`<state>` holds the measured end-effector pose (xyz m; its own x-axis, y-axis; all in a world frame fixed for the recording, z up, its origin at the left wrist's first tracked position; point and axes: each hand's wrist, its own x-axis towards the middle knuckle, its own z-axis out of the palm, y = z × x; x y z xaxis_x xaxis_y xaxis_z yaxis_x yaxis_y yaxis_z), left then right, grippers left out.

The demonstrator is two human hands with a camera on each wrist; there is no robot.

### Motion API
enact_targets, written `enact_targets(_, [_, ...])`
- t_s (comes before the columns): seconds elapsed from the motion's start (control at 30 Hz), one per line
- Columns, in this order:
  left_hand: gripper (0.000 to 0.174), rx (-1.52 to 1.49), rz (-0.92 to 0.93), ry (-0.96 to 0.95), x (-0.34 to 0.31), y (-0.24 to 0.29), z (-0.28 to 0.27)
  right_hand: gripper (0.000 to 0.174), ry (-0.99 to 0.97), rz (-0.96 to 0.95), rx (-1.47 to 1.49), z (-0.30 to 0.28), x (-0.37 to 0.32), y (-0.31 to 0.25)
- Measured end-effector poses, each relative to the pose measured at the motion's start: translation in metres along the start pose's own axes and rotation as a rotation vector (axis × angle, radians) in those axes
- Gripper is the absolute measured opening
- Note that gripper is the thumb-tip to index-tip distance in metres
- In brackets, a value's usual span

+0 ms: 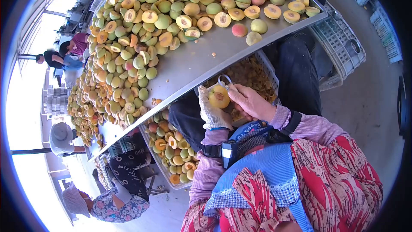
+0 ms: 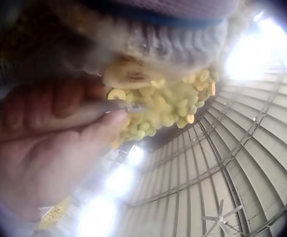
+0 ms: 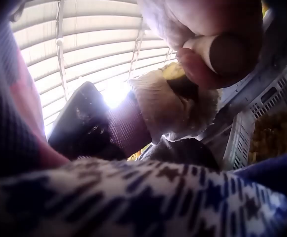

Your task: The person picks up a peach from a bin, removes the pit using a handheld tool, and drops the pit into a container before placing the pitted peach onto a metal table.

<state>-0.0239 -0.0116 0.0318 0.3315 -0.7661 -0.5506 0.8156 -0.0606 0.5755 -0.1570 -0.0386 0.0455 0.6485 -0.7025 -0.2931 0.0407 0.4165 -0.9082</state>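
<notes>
In the head view my left hand [image 1: 213, 115], in a whitish knitted glove, holds a halved yellow peach [image 1: 219, 97], its cut face with a reddish-brown centre turned up. My bare right hand [image 1: 256, 103] is close beside it on the right. That hand grips a tool with a pale round handle [image 3: 202, 52], its end showing in the right wrist view. A thin looped metal end [image 1: 224, 77] shows at the peach's far edge. The left wrist view has the tool's narrow metal part [image 2: 114, 107] between right thumb and fingers, pointing toward the peaches; this view is blurred.
A metal table [image 1: 189, 66] heaped with halved peaches [image 1: 124, 60] lies ahead and left. Below its edge, a crate [image 1: 271, 66] with yellow-brown scraps stands between the knees. Another crate [image 1: 165, 172] of peach halves is left. A white crate [image 1: 339, 47] stands right; other people sit along the table.
</notes>
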Motion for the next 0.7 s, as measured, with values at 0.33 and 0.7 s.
enact_targets(0.33, [0.043, 0.182, 0.038, -0.166, 0.003, 0.001, -0.012, 0.037, 0.016, -0.269, -0.45, -0.007, 0.009, 0.028])
enact_targets(0.7, [0.029, -0.235, 0.111, -0.226, 0.011, -0.008, -0.015, 0.041, -0.036, -0.179, -0.573, -0.007, 0.003, 0.034])
